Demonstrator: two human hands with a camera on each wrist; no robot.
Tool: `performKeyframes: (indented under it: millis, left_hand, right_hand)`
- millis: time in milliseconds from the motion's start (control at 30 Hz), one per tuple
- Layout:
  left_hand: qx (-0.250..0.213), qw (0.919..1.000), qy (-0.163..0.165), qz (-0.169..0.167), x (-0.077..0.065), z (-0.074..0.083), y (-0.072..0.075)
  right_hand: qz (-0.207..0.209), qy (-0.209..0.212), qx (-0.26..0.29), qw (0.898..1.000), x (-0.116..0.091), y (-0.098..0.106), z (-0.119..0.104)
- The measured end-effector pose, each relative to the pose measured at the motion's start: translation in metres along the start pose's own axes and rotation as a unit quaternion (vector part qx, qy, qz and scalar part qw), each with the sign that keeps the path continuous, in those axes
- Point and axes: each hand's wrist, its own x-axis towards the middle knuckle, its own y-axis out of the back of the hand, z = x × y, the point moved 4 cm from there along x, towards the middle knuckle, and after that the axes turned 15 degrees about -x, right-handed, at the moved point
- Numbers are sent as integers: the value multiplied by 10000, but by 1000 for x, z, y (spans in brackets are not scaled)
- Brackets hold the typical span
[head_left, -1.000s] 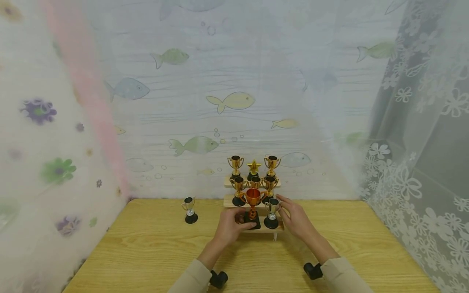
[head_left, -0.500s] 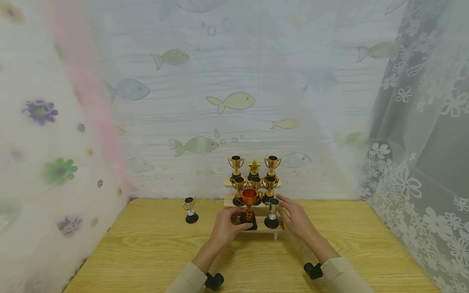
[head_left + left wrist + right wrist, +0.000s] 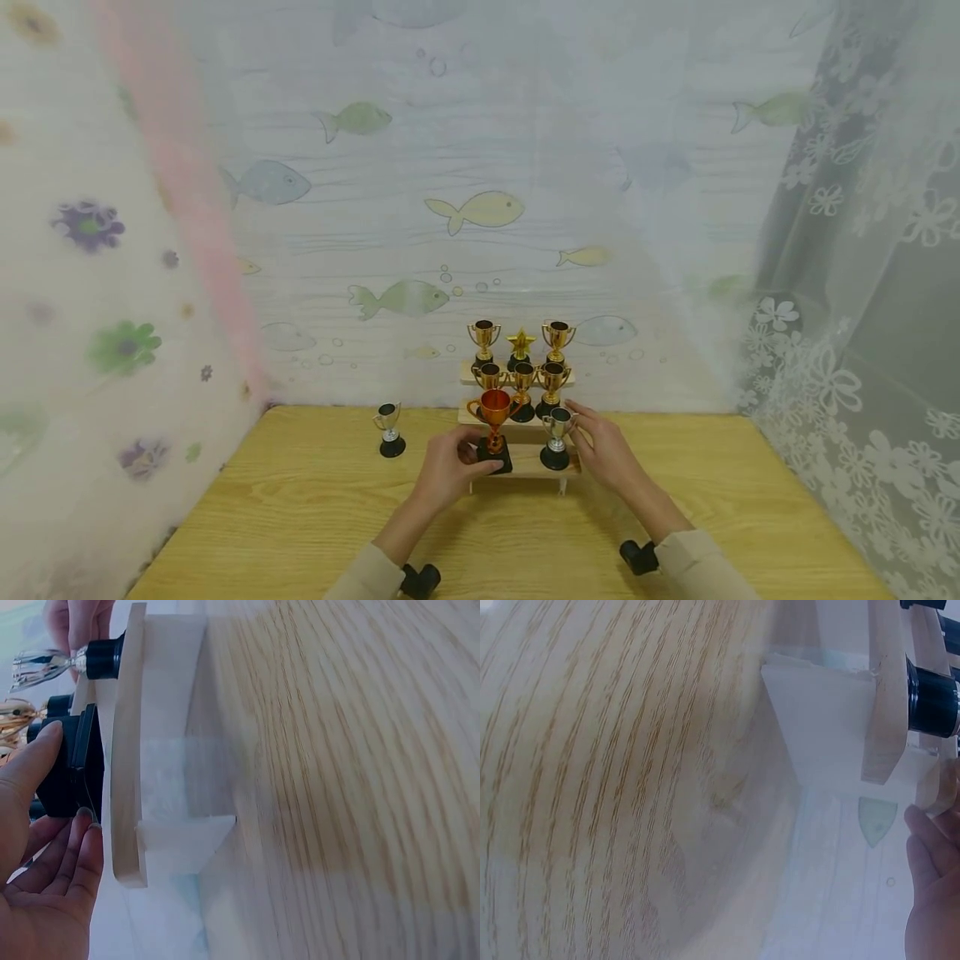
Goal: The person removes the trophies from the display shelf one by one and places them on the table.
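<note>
My left hand [image 3: 444,471] pinches the black square base [image 3: 66,769] of an orange-bronze trophy [image 3: 495,408]. The trophy stands upright close over the left part of the bottom step of a small wooden display stand [image 3: 527,472]. In the left wrist view a thin gap shows between base and step [image 3: 126,787]. On that step's right end sits a silver trophy [image 3: 557,425] with a round black base. Beside it my right hand [image 3: 611,454] rests its extended fingers [image 3: 926,836] against the stand's right end; its thumb is hidden in the right wrist view.
Several gold cup trophies [image 3: 553,379] and a gold star trophy [image 3: 521,343] fill the two upper steps. Another silver trophy [image 3: 388,427] stands apart on the wooden table [image 3: 300,508], left of the stand. A fish-printed curtain [image 3: 405,250] hangs right behind.
My left hand has carried the orange-bronze trophy leftward along the bottom step, away from the silver one. The right hand has stayed nearly still.
</note>
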Motion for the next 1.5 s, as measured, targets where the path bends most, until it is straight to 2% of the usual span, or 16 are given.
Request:
performKeyframes:
  millis: [200,767,933,1233,1500]
  left_hand:
    - [31,9999,135,14,-3,-3,8]
    - [83,9992,12,390,-12,-15,35]
    - [177,9990,142,396,-14,-19,39]
    - [248,9987,24,436,-17,-19,47]
    - [397,9974,131,580,-16,-23,58]
  right_hand:
    - [60,-16,-15,10000,0,0,0]
    - [-47,-14,54,10000,1,0,1]
    - [-57,-38,8,10000,1,-1,1]
    - [-79,-79,3,9999,-1,-5,4]
    - [-53,-94,10,9999,-1,-5,4]
